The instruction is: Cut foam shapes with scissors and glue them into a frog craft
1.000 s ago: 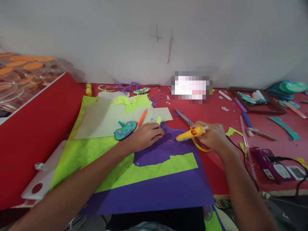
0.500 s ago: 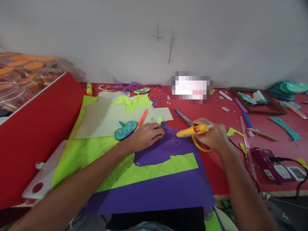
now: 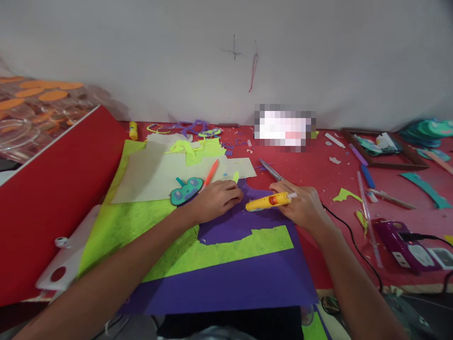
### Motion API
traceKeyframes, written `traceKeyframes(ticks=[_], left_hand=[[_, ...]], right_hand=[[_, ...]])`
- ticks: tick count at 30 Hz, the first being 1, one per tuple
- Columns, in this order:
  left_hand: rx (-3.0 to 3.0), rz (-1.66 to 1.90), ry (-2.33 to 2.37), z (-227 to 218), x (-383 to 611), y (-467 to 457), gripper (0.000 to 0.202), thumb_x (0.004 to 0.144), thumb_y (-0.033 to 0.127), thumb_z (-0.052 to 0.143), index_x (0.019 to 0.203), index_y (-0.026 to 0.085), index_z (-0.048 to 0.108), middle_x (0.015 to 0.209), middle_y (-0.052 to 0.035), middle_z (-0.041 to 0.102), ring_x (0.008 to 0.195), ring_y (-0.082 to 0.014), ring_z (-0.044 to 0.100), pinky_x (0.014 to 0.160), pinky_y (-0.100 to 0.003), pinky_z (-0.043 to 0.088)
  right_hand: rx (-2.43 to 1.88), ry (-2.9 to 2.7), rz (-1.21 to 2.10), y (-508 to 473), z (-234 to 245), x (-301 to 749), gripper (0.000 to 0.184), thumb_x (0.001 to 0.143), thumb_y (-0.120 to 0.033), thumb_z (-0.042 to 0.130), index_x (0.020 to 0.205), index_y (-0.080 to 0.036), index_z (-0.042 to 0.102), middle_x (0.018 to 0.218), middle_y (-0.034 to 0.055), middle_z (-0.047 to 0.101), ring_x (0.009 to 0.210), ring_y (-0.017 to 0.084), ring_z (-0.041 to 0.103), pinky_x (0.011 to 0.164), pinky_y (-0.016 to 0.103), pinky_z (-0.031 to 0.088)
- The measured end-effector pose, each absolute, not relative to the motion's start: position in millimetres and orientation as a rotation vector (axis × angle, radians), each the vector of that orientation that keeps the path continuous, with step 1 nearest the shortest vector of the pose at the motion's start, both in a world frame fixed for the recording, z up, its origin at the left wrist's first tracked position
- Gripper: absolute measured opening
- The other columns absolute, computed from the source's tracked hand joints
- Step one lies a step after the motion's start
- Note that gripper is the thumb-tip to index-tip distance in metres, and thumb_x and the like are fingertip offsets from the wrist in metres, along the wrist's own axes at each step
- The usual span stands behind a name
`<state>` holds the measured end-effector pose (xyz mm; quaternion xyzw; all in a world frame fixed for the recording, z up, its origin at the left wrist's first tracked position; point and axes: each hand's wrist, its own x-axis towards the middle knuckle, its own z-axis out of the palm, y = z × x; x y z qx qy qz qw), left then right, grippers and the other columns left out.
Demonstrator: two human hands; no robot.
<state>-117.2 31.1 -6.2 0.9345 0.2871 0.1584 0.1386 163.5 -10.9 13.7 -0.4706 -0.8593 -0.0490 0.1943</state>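
Observation:
My right hand [image 3: 300,205] grips a yellow glue gun [image 3: 268,201], its nozzle pointing left and low over a purple paper sheet [image 3: 233,274]. My left hand [image 3: 215,199] rests with curled fingers on the same purple sheet, just left of the nozzle, pressing the paper down. A teal cut-out figure [image 3: 186,190] lies beside my left wrist. An orange pen [image 3: 211,173] and a small lime scrap [image 3: 235,177] lie just beyond my left fingers. A lime paper strip [image 3: 226,248] crosses the purple sheet below both hands.
Scissors [image 3: 271,169] lie beyond my right hand. A black cord [image 3: 350,236] runs to a purple power strip [image 3: 399,239] at the right. A red board [image 3: 49,198] leans at the left. Cream paper [image 3: 155,177], paper scraps, pens and a wooden frame [image 3: 385,151] litter the red table.
My right hand has carried the glue gun leftward and lower, bringing the nozzle close to my left fingers. The yellow scissor handle is now hidden behind my right hand. My left hand stayed put.

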Motion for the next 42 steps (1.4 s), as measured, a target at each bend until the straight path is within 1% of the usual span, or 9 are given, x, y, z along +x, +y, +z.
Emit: traceKeyframes(ticks=[4, 7, 10, 15, 22, 25, 30, 36, 42], left_hand=[[2.711, 0.457, 0.83, -5.0, -117.3, 30.5, 0.026, 0.106, 0.031, 0.044, 0.1, 0.019, 0.066, 0.096, -0.0049, 0.064, 0.09, -0.0176, 0.06, 0.085, -0.031, 0.044], [2.716, 0.458, 0.827, -3.9, -116.9, 30.1, 0.025, 0.106, 0.03, 0.044, 0.099, 0.019, 0.066, 0.096, -0.0048, 0.064, 0.089, -0.0175, 0.06, 0.084, -0.031, 0.044], [2.717, 0.469, 0.826, -3.8, -117.0, 30.4, 0.026, 0.106, 0.03, 0.044, 0.1, 0.018, 0.066, 0.095, -0.0051, 0.065, 0.089, -0.0174, 0.06, 0.084, -0.031, 0.044], [2.722, 0.467, 0.823, -5.1, -117.1, 31.3, 0.026, 0.106, 0.03, 0.044, 0.1, 0.019, 0.066, 0.096, -0.0054, 0.065, 0.089, -0.0173, 0.061, 0.084, -0.03, 0.044], [2.73, 0.451, 0.826, -2.9, -116.7, 30.7, 0.022, 0.105, 0.027, 0.046, 0.1, 0.018, 0.066, 0.095, -0.0048, 0.064, 0.09, -0.0176, 0.06, 0.084, -0.031, 0.044], [2.728, 0.45, 0.826, -3.2, -116.5, 30.8, 0.022, 0.105, 0.026, 0.047, 0.1, 0.018, 0.066, 0.096, -0.0046, 0.065, 0.09, -0.0176, 0.06, 0.084, -0.03, 0.044], [2.739, 0.456, 0.821, -5.1, -117.0, 31.7, 0.019, 0.104, 0.025, 0.048, 0.1, 0.018, 0.066, 0.095, -0.004, 0.064, 0.089, -0.0175, 0.06, 0.083, -0.03, 0.044], [2.733, 0.439, 0.824, -5.1, -117.5, 31.8, 0.02, 0.104, 0.024, 0.048, 0.1, 0.018, 0.066, 0.096, -0.0044, 0.064, 0.09, -0.0178, 0.06, 0.084, -0.031, 0.044], [2.728, 0.443, 0.82, -4.0, -117.3, 31.6, 0.019, 0.103, 0.024, 0.048, 0.1, 0.018, 0.066, 0.095, -0.004, 0.064, 0.089, -0.0175, 0.06, 0.083, -0.031, 0.044]], right_hand=[[-1.346, -2.362, -0.227, -11.3, 12.4, 162.8, 0.019, 0.096, -0.036, 0.058, 0.104, -0.022, 0.069, 0.096, 0.0034, 0.077, 0.069, 0.017, 0.068, 0.055, 0.028, 0.033], [-1.374, -2.365, -0.241, -11.6, 11.9, 161.4, 0.022, 0.095, -0.04, 0.059, 0.102, -0.022, 0.069, 0.093, 0.003, 0.077, 0.067, 0.017, 0.068, 0.054, 0.028, 0.033], [-1.384, -2.397, -0.221, -11.6, 11.2, 159.8, 0.02, 0.096, -0.039, 0.058, 0.1, -0.022, 0.069, 0.089, 0.0025, 0.076, 0.067, 0.017, 0.068, 0.054, 0.028, 0.033], [-1.334, -2.428, -0.167, -10.5, 9.9, 159.6, 0.022, 0.099, -0.039, 0.056, 0.101, -0.021, 0.068, 0.094, 0.004, 0.076, 0.073, 0.017, 0.069, 0.056, 0.028, 0.035], [-1.317, -2.446, -0.132, -8.9, 6.9, 162.8, 0.026, 0.102, -0.042, 0.053, 0.102, -0.02, 0.067, 0.094, 0.0033, 0.075, 0.075, 0.017, 0.069, 0.056, 0.028, 0.036], [-1.314, -2.455, -0.107, -8.8, 6.7, 163.2, 0.025, 0.103, -0.039, 0.052, 0.104, -0.02, 0.067, 0.092, 0.0029, 0.074, 0.074, 0.017, 0.068, 0.056, 0.028, 0.036], [-1.306, -2.453, -0.086, -8.9, 8.8, 162.5, 0.026, 0.104, -0.037, 0.049, 0.1, -0.02, 0.068, 0.088, 0.0022, 0.072, 0.069, 0.015, 0.065, 0.055, 0.028, 0.034], [-1.285, -2.462, -0.067, -9.3, 8.1, 162.7, 0.021, 0.099, -0.031, 0.052, 0.095, -0.019, 0.069, 0.086, 0.0035, 0.072, 0.066, 0.015, 0.063, 0.055, 0.028, 0.033], [-1.261, -2.465, -0.054, -9.8, 9.7, 163.1, 0.021, 0.097, -0.025, 0.05, 0.091, -0.019, 0.069, 0.083, 0.0033, 0.072, 0.063, 0.014, 0.061, 0.054, 0.028, 0.032]])
